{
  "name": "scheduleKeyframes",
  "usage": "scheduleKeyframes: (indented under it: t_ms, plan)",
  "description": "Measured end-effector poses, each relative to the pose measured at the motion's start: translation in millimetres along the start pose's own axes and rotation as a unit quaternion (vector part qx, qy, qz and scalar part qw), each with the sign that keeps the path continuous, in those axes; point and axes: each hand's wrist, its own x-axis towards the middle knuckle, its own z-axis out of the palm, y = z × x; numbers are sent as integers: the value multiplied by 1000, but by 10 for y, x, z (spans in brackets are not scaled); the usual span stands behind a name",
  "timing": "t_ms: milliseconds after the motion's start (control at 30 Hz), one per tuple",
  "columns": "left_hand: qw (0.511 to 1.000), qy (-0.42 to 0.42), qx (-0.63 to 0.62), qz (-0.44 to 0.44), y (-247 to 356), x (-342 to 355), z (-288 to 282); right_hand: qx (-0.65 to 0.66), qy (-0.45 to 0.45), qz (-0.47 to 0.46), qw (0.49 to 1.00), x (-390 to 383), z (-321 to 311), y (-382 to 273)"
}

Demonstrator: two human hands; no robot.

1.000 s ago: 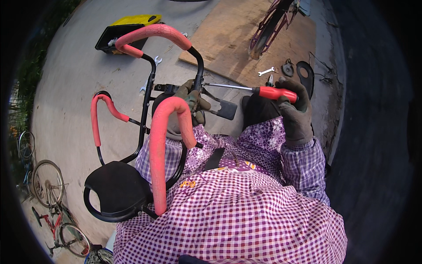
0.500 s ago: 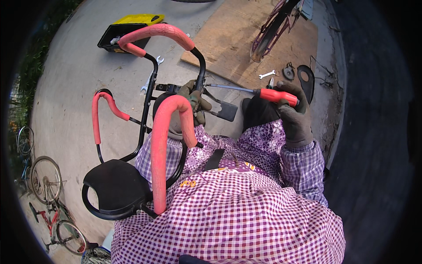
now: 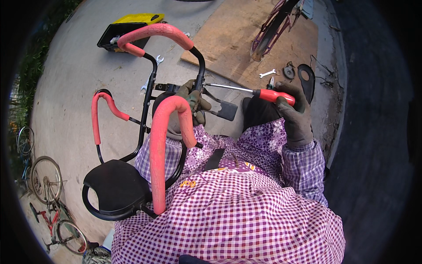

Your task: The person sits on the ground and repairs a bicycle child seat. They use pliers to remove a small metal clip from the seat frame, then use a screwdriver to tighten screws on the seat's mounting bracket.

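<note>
A child bike seat point(image 3: 158, 149) with a black tube frame, cracked pink foam padding and a black saddle rests across my lap, toward the left. Gloved, my left hand point(image 3: 191, 99) is closed around a black tube of its frame; part of that hand is behind the pink padding. My right hand point(image 3: 296, 114), also gloved, grips the red handle of a screwdriver point(image 3: 274, 96). The screwdriver's shaft points left, and its tip meets the frame tube right beside my left hand. A flat black footrest point(image 3: 227, 110) sticks out below the shaft.
On the concrete stand a black toolbox with a yellow lid point(image 3: 115, 36) and wrenches point(image 3: 151, 72). A wooden board point(image 3: 228, 42) holds a small wrench point(image 3: 267, 73) and a purple bicycle frame point(image 3: 268, 35). Bicycles point(image 3: 55, 211) stand at the lower left.
The screwdriver's handle has turned a little in my right hand, and the fingers have shifted slightly on it. My left hand and the seat have hardly moved.
</note>
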Motion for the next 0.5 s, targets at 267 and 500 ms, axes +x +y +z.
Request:
scheduleKeyframes:
  t_ms: [267, 500]
  plan:
    - [995, 44, 72, 54, -1, -78, -146, -63, -29, 133, 989, 9, -60, -76]
    - [956, 238, 134, 107, -27, -179, 485, -41, -35, 209, 976, -12, -148, 39]
